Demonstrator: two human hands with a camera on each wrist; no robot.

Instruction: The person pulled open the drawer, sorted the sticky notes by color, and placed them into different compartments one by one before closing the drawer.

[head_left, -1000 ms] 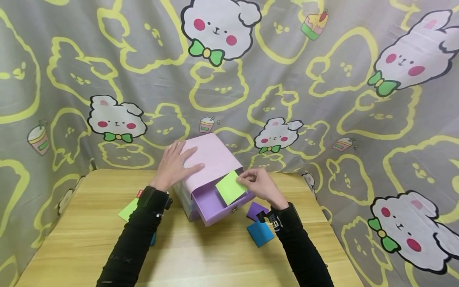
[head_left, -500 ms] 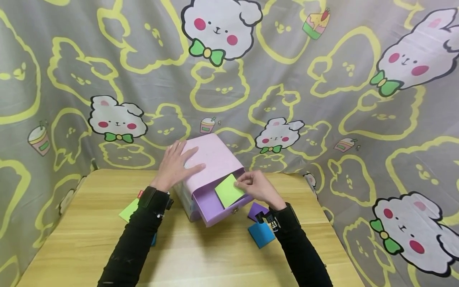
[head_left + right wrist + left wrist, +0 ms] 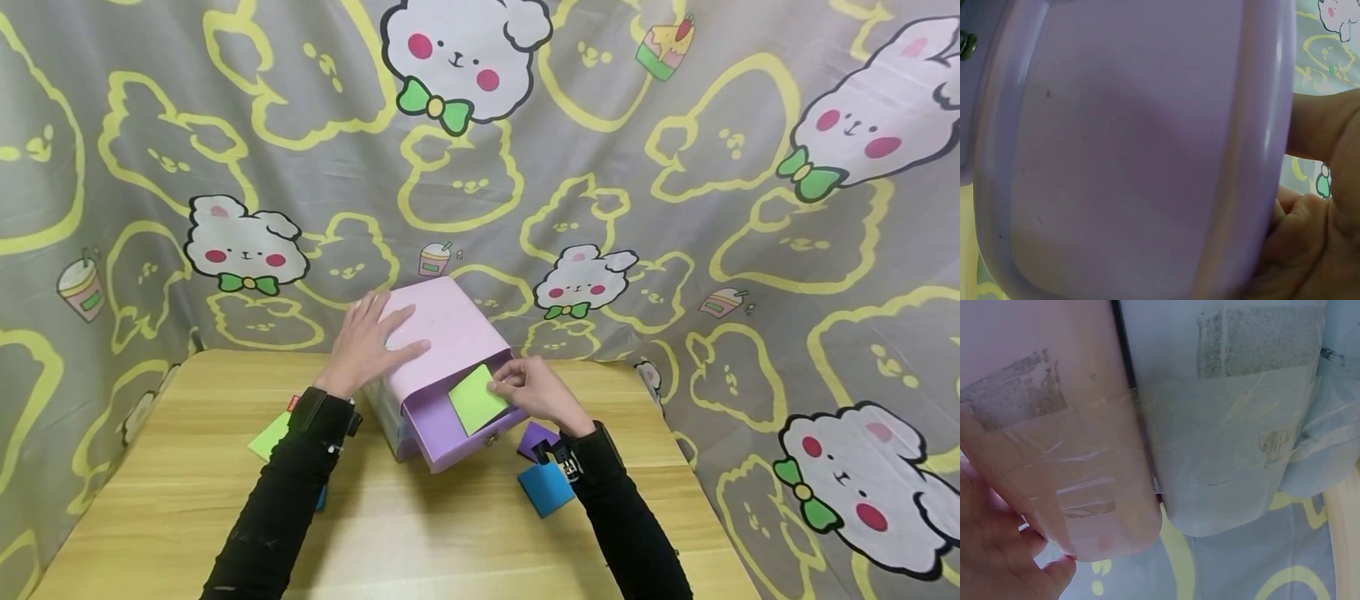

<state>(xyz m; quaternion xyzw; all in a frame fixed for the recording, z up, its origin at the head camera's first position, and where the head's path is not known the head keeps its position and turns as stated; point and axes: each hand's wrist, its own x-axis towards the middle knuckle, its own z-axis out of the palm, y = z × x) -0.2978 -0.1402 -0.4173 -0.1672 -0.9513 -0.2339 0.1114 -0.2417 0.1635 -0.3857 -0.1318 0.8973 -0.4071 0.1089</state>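
A small drawer unit [image 3: 442, 329] with a pink top stands tilted on the table, its upper purple drawer [image 3: 442, 437] pulled out. My left hand [image 3: 367, 348] rests with spread fingers on the pink top's left side; the left wrist view has this hand [image 3: 1007, 544] at the pink casing [image 3: 1097, 469]. Between thumb and fingers, my right hand [image 3: 542, 390] pinches a lime-green sticky note pad [image 3: 477, 400] at its right corner, partly inside the drawer. The drawer's purple front [image 3: 1129, 150] fills most of the right wrist view, hiding the pad; my right hand [image 3: 1310, 231] shows at its right edge.
A purple square pad [image 3: 536, 440] and a blue one [image 3: 546, 489] lie right of the unit, close to my right wrist. Another green pad [image 3: 270, 437] lies left, partly behind my left sleeve. A patterned curtain [image 3: 465, 183] hangs behind the table [image 3: 420, 550].
My right hand has moved slightly left and down with the green sticky note pad, bringing it a little lower into the drawer. The left hand stays on the unit.
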